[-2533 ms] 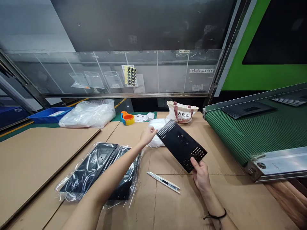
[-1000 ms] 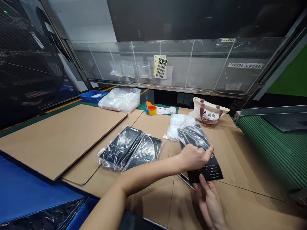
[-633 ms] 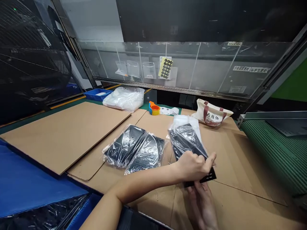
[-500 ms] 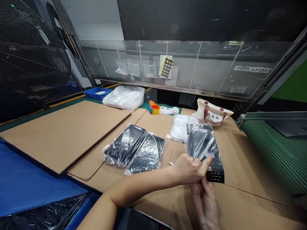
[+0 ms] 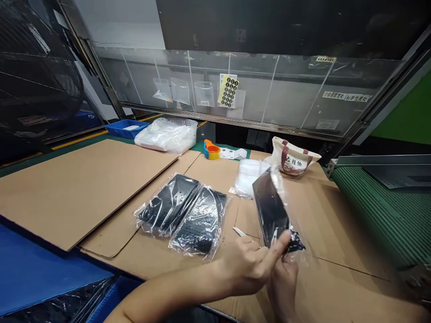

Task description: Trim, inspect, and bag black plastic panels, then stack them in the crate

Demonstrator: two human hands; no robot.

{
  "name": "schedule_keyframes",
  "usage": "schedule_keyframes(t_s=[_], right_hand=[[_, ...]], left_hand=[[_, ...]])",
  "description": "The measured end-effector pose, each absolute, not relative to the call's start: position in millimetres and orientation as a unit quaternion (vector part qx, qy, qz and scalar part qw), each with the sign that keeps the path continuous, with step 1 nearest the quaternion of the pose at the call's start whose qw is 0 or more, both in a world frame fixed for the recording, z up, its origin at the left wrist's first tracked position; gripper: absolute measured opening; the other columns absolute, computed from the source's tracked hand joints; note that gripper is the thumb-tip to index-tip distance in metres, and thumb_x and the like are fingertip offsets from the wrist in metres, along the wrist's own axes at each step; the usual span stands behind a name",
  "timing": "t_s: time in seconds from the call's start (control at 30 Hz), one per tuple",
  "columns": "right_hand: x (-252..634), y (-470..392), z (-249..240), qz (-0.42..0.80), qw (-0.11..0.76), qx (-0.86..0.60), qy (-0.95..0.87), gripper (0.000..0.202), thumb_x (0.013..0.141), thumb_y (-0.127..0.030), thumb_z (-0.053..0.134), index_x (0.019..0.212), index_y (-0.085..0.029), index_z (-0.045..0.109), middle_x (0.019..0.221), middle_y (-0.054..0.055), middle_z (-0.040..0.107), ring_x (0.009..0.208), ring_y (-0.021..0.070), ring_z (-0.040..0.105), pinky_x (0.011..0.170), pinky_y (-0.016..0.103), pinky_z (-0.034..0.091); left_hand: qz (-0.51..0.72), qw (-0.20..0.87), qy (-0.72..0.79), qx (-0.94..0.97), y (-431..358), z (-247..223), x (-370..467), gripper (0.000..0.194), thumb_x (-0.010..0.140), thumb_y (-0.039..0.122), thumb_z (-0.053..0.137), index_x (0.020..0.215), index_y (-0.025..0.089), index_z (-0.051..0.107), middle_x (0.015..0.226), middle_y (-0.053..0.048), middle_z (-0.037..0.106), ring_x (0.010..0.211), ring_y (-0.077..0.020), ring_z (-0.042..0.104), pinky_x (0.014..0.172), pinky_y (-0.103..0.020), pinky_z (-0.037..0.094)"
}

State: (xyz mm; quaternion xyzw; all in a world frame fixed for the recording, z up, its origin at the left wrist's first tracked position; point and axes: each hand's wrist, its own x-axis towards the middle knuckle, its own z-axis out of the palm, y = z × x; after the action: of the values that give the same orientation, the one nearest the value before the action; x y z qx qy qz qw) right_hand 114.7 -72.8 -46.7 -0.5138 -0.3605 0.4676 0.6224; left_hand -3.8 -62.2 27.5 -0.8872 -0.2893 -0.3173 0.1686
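Observation:
A black slotted panel (image 5: 269, 206) in a clear plastic bag is held tilted above the cardboard, its plain side face turned toward me. My left hand (image 5: 251, 264) is closed at its lower end, the index finger stretched along the plastic and the other fingers curled. Below it, my right hand (image 5: 284, 273) grips the bottom of the same bagged panel, partly hidden behind the left. To the left lie two more black panels in clear bags, one farther left (image 5: 170, 202) and one nearer my arm (image 5: 202, 220), side by side.
Behind the held panel are a stack of clear bags (image 5: 247, 177) and a cloth tote (image 5: 294, 157). An orange-yellow tape dispenser (image 5: 212, 150), plastic-wrapped bundle (image 5: 168, 135) and blue tray (image 5: 126, 128) stand farther back. A green ribbed conveyor (image 5: 377, 206) runs along the right.
The bagged panel has turned from showing its slotted face to showing its plain side. Both hands have shifted slightly lower, still on it. The view has moved a little.

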Motion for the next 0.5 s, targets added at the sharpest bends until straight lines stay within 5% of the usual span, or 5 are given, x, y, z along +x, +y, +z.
schedule_keyframes(t_s=[0.07, 0.13, 0.2, 0.27, 0.5], right_hand=[[113, -71, -36, 0.363, 0.607, -0.534, -0.464, 0.023, 0.083, -0.036, 0.062, 0.096, -0.019, 0.070, 0.086, 0.006, 0.073, 0.088, 0.0264, 0.070, 0.079, 0.039, 0.057], [108, -66, -28, 0.264, 0.570, -0.495, -0.600, 0.029, 0.088, -0.024, 0.053, 0.114, -0.019, 0.066, 0.113, 0.009, 0.071, 0.112, 0.0269, 0.063, 0.098, 0.044, 0.050], [96, -59, -24, 0.168, 0.530, -0.425, -0.714, 0.041, 0.091, -0.013, 0.043, 0.130, -0.018, 0.056, 0.133, 0.011, 0.059, 0.129, 0.0249, 0.050, 0.108, 0.048, 0.040], [78, -52, -24, 0.081, 0.487, -0.377, -0.784, 0.047, 0.091, -0.008, 0.038, 0.136, -0.012, 0.049, 0.139, 0.016, 0.052, 0.135, 0.0264, 0.042, 0.109, 0.052, 0.038], [-5, -55, -22, 0.004, 0.277, -0.397, -0.875, 0.048, 0.084, -0.003, 0.045, 0.131, 0.002, 0.051, 0.135, 0.030, 0.049, 0.129, 0.0396, 0.046, 0.105, 0.061, 0.039]], left_hand=[[-0.341, 0.060, -0.377, -0.859, -67, 25, -16, 0.055, 0.091, 0.014, 0.034, 0.141, -0.007, 0.028, 0.058, -0.001, 0.064, 0.041, -0.0124, 0.050, 0.042, -0.026, 0.038], [-0.341, -0.104, -0.478, -0.803, -73, 23, -32, 0.045, 0.093, 0.020, 0.033, 0.133, 0.002, 0.045, 0.056, 0.000, 0.064, 0.042, -0.0122, 0.052, 0.046, -0.024, 0.040], [-0.333, -0.285, -0.524, -0.730, -80, 20, -51, 0.036, 0.095, 0.027, 0.034, 0.100, 0.012, 0.066, 0.056, -0.001, 0.066, 0.049, -0.0119, 0.057, 0.052, -0.022, 0.042], [-0.352, -0.414, -0.533, -0.649, -88, 13, -69, 0.043, 0.095, 0.038, 0.037, 0.070, 0.016, 0.063, 0.056, -0.003, 0.066, 0.053, -0.0127, 0.060, 0.056, -0.021, 0.043], [-0.448, -0.537, -0.588, -0.406, -116, -27, -113, 0.061, 0.074, 0.072, 0.053, 0.053, 0.015, 0.057, 0.047, -0.006, 0.061, 0.044, -0.0131, 0.053, 0.048, -0.023, 0.041]])
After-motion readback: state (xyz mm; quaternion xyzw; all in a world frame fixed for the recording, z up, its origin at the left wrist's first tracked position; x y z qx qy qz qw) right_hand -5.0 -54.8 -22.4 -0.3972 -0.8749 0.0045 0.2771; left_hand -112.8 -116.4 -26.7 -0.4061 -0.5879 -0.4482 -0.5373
